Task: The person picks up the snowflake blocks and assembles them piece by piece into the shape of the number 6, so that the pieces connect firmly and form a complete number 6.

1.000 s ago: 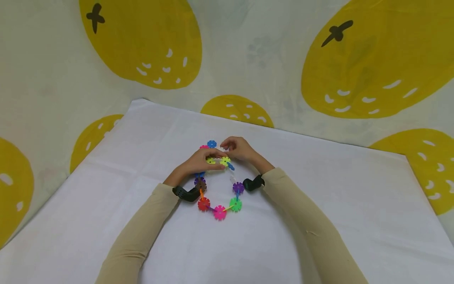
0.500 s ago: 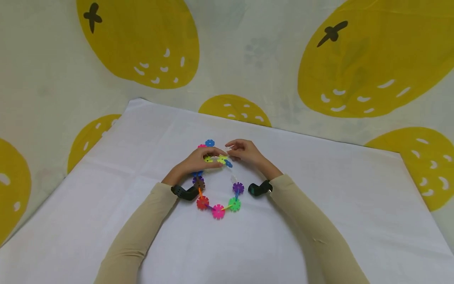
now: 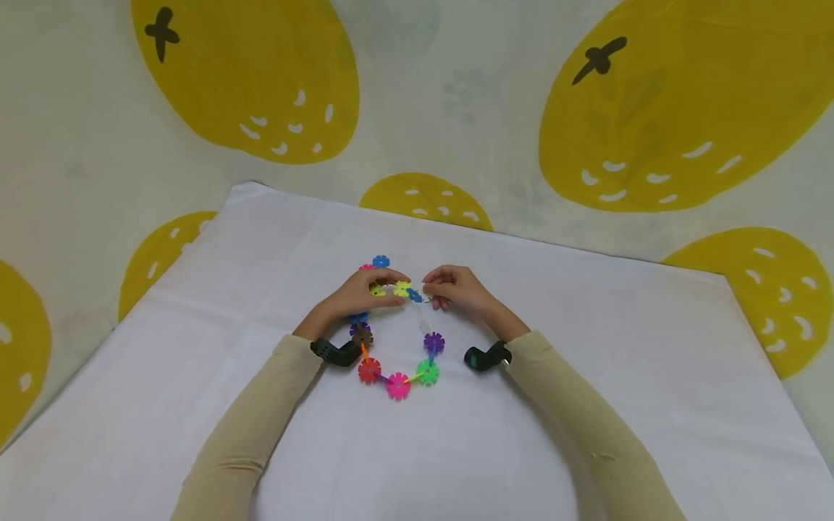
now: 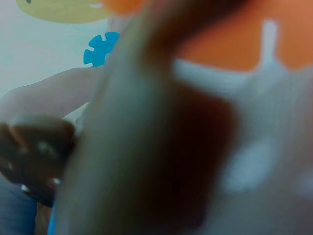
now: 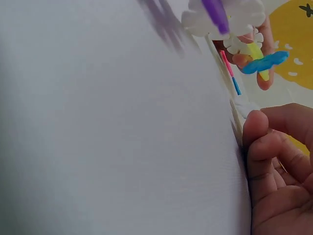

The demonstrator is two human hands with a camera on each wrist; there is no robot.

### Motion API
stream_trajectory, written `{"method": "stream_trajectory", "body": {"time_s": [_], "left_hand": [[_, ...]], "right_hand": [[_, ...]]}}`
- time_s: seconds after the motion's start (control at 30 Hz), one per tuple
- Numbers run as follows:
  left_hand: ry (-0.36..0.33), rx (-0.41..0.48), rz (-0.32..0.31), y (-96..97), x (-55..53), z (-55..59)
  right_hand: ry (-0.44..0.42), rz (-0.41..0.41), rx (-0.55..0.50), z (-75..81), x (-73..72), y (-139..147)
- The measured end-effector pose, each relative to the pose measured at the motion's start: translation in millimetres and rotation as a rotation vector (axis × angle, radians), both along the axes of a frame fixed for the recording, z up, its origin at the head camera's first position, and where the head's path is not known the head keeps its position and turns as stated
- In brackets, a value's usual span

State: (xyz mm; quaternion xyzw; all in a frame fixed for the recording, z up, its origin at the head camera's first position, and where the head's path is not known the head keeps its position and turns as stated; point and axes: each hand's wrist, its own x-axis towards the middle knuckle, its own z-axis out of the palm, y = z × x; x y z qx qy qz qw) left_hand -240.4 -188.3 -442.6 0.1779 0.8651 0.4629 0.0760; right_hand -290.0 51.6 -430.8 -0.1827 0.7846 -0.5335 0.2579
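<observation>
A chain of coloured, notched plastic discs curves over the white cloth in the head view, with a red disc (image 3: 369,370), a pink disc (image 3: 399,386), a green disc (image 3: 427,373) and a purple disc (image 3: 434,342) on the near side. At its far part my left hand (image 3: 358,291) pinches a yellow disc (image 3: 402,289), to which a blue disc (image 3: 415,295) is joined. My right hand (image 3: 459,288) pinches a white disc (image 5: 243,105) between thumb and fingertips, just right of the blue disc. Blurred shapes fill most of the left wrist view.
Beyond my left hand lies another blue disc (image 3: 381,260). A pale disc (image 3: 426,327) is by the purple one. White cloth (image 3: 554,304) covers the table, and a curtain (image 3: 417,87) printed with yellow fruit hangs behind it.
My right hand has come nearer and to the right with the white disc, down beside the blue disc. My left hand keeps its pinch on the yellow disc. The head view has shifted slightly.
</observation>
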Motion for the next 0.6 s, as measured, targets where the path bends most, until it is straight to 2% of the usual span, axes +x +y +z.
{"method": "stream_trajectory", "body": {"time_s": [0.13,0.43,0.6], "left_hand": [[0.0,-0.005,0.019,-0.6,-0.8,-0.4],[0.004,0.02,0.037,1.6,-0.1,1.3],[-0.004,0.01,0.05,3.6,-1.3,2.5]], "right_hand": [[-0.011,0.007,-0.021,0.3,5.1,4.2],[-0.152,-0.079,-0.126,-0.4,15.4,11.6],[-0.166,-0.086,-0.183,-1.4,18.8,16.8]]}}
